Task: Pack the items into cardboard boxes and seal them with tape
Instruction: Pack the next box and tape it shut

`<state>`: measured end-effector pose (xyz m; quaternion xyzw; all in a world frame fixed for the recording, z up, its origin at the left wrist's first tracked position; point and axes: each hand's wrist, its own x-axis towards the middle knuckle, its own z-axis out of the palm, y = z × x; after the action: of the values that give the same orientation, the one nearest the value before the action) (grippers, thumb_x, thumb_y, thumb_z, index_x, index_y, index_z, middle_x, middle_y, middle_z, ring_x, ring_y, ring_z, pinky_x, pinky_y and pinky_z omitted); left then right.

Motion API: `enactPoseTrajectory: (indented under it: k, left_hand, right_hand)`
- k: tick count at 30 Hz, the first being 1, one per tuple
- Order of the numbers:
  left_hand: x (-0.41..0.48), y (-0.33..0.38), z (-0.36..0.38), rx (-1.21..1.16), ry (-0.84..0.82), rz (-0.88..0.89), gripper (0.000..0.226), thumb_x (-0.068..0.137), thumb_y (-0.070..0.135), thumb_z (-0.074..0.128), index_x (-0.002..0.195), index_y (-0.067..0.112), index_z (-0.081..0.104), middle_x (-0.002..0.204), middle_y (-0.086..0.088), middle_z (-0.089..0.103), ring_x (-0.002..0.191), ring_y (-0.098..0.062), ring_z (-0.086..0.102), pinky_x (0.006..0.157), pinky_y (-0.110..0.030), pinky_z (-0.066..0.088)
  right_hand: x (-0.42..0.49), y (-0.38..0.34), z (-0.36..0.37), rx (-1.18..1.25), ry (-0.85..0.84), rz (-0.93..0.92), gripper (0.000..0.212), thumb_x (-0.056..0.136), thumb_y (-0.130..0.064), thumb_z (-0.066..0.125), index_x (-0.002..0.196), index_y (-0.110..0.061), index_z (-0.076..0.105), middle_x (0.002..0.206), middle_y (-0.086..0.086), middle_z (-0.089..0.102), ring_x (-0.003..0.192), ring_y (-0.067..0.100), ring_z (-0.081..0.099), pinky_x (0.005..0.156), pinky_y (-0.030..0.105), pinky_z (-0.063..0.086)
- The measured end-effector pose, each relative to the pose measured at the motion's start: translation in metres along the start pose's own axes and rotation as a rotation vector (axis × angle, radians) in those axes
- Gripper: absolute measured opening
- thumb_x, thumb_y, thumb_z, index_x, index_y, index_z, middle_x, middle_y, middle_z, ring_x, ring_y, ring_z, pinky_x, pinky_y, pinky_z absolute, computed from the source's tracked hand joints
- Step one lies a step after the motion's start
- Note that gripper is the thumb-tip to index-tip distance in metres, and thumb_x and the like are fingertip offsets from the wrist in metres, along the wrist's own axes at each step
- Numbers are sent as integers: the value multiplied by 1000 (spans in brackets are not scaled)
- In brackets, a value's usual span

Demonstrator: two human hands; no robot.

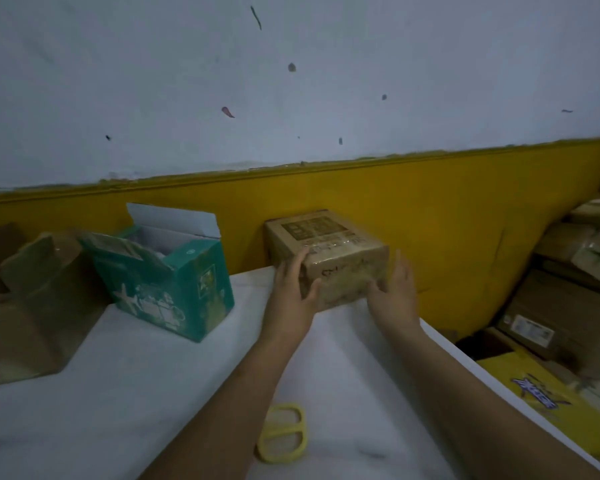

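A taped brown cardboard box (333, 249) stands at the far edge of the white table (118, 393), against the yellow wall band. My left hand (291, 296) lies on the box's left near corner, fingers straight up its side and thumb across the front. My right hand (394, 292) is at the box's right near corner with fingers extended; whether it touches the box is unclear from blur. A teal printed carton (174, 285) with its lid flaps up stands to the left.
A yellow plastic ring-shaped tool (283, 433) lies on the table under my left forearm. Open brown cardboard boxes (32, 306) sit at the far left. Stacked cartons (568, 306) and a yellow box (551, 403) fill the floor to the right of the table edge.
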<state>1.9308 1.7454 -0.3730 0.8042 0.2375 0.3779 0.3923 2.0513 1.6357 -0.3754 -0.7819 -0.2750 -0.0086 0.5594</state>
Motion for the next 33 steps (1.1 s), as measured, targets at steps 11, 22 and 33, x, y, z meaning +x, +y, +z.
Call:
enactPoseTrajectory:
  k: [11, 22, 33]
  left_hand:
    - [-7, 28, -38, 253, 132, 155, 58, 100, 35, 54, 153, 28, 31, 148, 7, 43, 130, -9, 46, 101, -29, 47]
    - [-68, -19, -126, 445, 410, 496, 20, 88, 1, 53, 99, 14, 63, 98, 3, 50, 87, -11, 52, 67, -31, 54]
    - [-30, 10, -78, -184, 45, -104, 27, 104, 34, 44, 129, 35, 53, 130, 12, 55, 116, -4, 52, 87, -16, 42]
  right_hand:
    - [-15, -12, 8, -165, 130, -231, 73, 101, -30, 49, 158, -18, 4, 165, 2, 4, 150, 19, 9, 117, 34, 21]
    - [-5, -78, 64, -737, -60, -308, 114, 66, -90, 48, 153, -41, -7, 162, 5, -22, 146, 37, -24, 109, 58, -17]
    - [36, -91, -7, 33, -129, 71, 46, 78, -72, 57, 95, -29, 61, 85, 0, 60, 82, 27, 60, 57, 34, 51]
